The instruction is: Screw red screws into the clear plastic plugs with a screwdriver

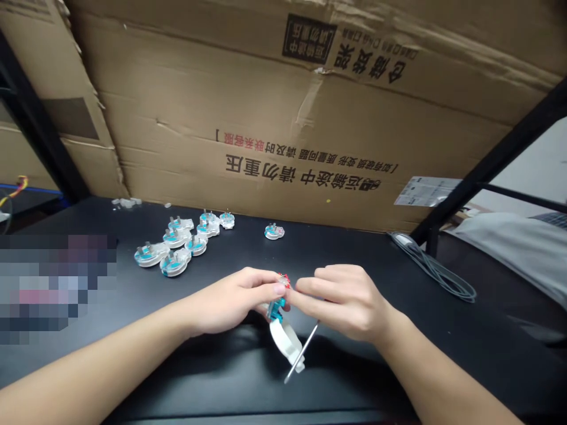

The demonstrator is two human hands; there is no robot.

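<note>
My left hand (228, 302) and right hand (345, 301) are closed, pinching a white-and-teal plug (283, 342) over the bench (349, 260); a cluster of similar plugs (177, 245) lies off to the left, looking finished; one lone plug (274, 231) sits apart.

one left hand (228, 304), one right hand (349, 301), one plug (283, 339) between them, one screwdriver (302, 352), about nine loose plugs (274, 231) on one table (336, 254), one coiled cable (436, 274), one cardboard box (266, 118), one label (427, 190).
</note>
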